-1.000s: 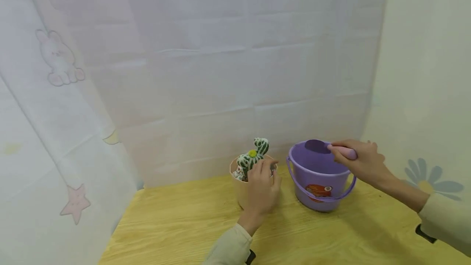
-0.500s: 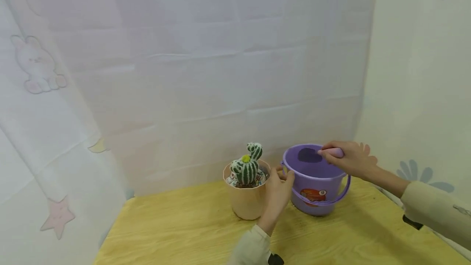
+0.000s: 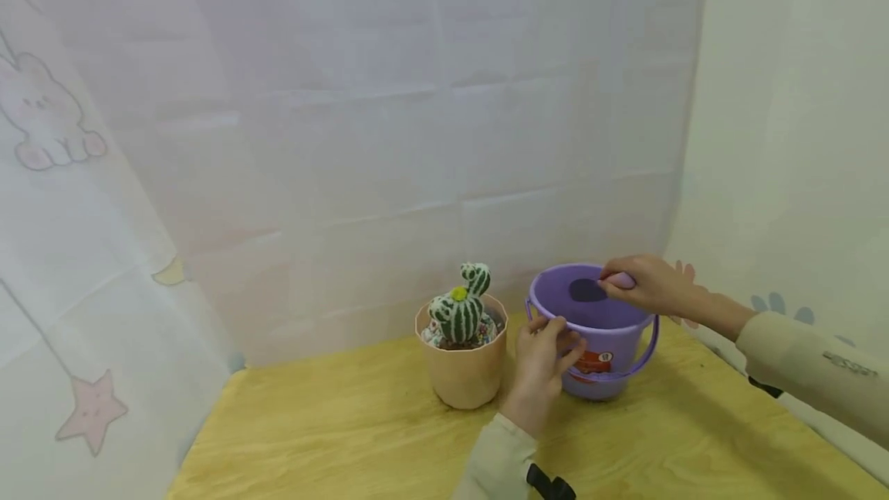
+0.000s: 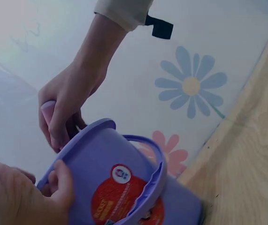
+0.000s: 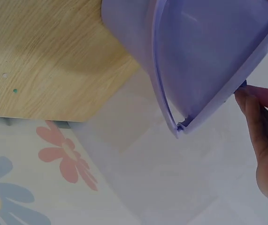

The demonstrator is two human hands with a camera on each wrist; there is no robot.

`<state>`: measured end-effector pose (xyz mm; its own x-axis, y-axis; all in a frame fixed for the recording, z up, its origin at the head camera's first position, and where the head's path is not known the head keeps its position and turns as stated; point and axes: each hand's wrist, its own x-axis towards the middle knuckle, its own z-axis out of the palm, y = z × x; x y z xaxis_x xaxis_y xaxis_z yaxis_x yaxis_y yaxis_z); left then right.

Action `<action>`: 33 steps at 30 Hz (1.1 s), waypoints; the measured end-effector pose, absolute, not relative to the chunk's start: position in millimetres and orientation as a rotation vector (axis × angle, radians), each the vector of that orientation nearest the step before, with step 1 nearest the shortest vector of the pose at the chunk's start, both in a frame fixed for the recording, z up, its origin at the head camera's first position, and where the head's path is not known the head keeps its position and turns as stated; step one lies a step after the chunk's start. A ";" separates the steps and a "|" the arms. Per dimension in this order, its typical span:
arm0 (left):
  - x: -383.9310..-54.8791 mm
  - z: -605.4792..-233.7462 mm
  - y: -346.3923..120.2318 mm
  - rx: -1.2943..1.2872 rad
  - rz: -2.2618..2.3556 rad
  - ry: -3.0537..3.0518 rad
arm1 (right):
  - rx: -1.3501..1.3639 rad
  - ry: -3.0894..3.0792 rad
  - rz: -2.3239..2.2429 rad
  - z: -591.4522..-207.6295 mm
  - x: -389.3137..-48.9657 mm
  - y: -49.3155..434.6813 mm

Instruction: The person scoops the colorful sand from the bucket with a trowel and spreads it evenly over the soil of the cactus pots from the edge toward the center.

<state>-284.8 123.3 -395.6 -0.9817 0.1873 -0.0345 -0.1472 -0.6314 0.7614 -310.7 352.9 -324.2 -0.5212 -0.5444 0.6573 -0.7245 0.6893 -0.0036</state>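
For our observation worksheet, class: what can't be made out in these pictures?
Floor of the purple plastic bucket: head view, behind its near wall.
Blade of the pink-handled trowel: left wrist view, behind the bucket.
Wording on the red label: head view, too small.
Left hand: left wrist view, cut off by left edge.

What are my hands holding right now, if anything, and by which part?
Your right hand holds a small trowel by its pink handle; your left hand holds the purple bucket by its rim.
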 end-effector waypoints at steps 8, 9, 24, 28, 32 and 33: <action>-290.6 -396.3 132.2 0.002 2.786 1.139 | 1.027 -2.318 0.297 -336.6 -323.7 355.3; -290.8 -395.7 132.5 0.008 2.793 1.133 | 1.030 -2.310 0.291 -337.3 -325.5 355.6; -293.8 -403.8 142.0 0.004 2.852 1.035 | 1.096 -2.441 0.371 -334.3 -334.9 365.3; -294.6 -407.5 142.6 0.004 2.859 1.023 | 1.076 -2.506 0.414 -334.1 -332.6 368.6; -295.5 -409.8 141.0 0.000 2.879 1.019 | 1.005 -2.610 0.470 -341.1 -334.0 371.4; -295.4 -410.0 140.4 -0.004 2.881 1.017 | 0.988 -2.636 0.486 -343.3 -335.2 372.0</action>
